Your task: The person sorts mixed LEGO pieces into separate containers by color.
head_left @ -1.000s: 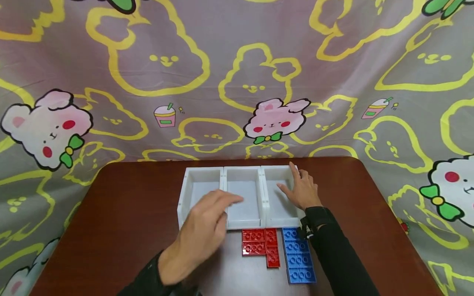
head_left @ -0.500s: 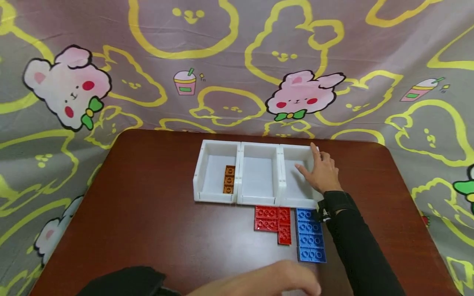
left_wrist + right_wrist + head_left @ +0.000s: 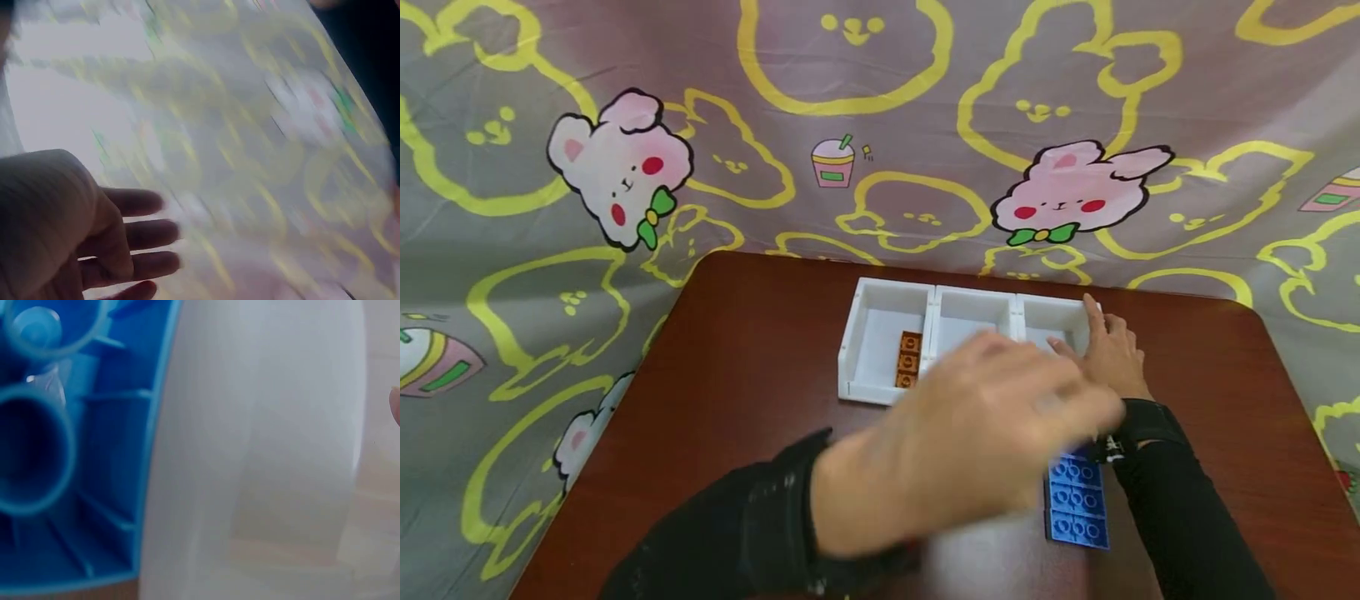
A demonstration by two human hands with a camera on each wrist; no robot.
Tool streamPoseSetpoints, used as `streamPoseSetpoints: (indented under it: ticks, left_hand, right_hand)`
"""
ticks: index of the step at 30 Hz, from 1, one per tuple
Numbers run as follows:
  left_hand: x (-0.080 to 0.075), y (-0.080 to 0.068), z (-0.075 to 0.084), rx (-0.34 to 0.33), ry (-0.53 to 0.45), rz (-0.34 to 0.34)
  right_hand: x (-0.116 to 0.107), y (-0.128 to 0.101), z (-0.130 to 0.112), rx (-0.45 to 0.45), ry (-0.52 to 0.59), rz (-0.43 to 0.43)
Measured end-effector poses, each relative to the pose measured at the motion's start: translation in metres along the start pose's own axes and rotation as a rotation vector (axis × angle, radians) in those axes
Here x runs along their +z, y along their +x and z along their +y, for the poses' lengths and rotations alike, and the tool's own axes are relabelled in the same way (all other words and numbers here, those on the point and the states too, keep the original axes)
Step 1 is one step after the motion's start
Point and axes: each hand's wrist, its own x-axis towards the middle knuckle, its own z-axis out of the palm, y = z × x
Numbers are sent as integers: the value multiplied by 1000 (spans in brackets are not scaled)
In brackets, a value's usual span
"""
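A white three-compartment tray (image 3: 848, 354) stands on the brown table (image 3: 752, 350). An orange brick (image 3: 909, 364) lies in its left compartment. My left hand (image 3: 1045, 400) is blurred in the air in front of the tray, fingers stretched to the right and holding nothing. It hides the middle compartment's front and whatever lies below it. The left wrist view shows that hand (image 3: 140, 234) with straight, empty fingers. My right hand (image 3: 1105, 346) rests flat on the right compartment. Blue bricks (image 3: 1077, 500) lie beside my right forearm, and a blue brick's underside (image 3: 69, 456) fills the right wrist view next to the tray wall (image 3: 250, 450).
A cartoon-print curtain (image 3: 880, 125) hangs behind and around the table. The table's rounded far corners are at the left (image 3: 715, 262) and right (image 3: 1255, 312). Bare tabletop lies to the left of the tray.
My left hand pulled back from the tray's left compartment, leaving the orange brick visible there, then swept up and right in front of the tray. The right hand stayed on the tray. The view shifted.
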Motion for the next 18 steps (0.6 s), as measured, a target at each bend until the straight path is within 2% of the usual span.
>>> streamPoseSetpoints:
  ticks: [2,3,4,6,8,10,11,13,16,18]
  left_hand:
    - [15,-4,-43,-209,-17,-11]
    - [23,-10,-67,-310,-12,-55]
    - [31,-19,-89,-412,-19,-78]
    - [55,-44,-129,-602,-46,-82]
    - [76,-69,-157,-776,-57,-147]
    - [94,-91,-176,-903,-92,-221]
    - [101,-99,-181,-951,-124,-258]
    - [115,-111,-190,-987,-179,-310]
    - [132,-117,-197,-979,-258,-319]
    - [138,-114,-201,-957,-270,-303]
  right_hand:
    - [4,1,-3,6,5,-1]
    - [6,1,-4,14,2,1]
    - [9,0,-5,21,-4,7]
    - [13,-2,-5,34,-14,14]
    - [15,-5,-4,40,-21,14]
    - [16,-7,-3,40,-31,17]
    - [16,-7,-3,42,-33,20]
    - [14,-9,-2,49,-35,27]
    - [8,-9,-3,69,-35,30]
    - [3,-7,-4,79,-34,27]
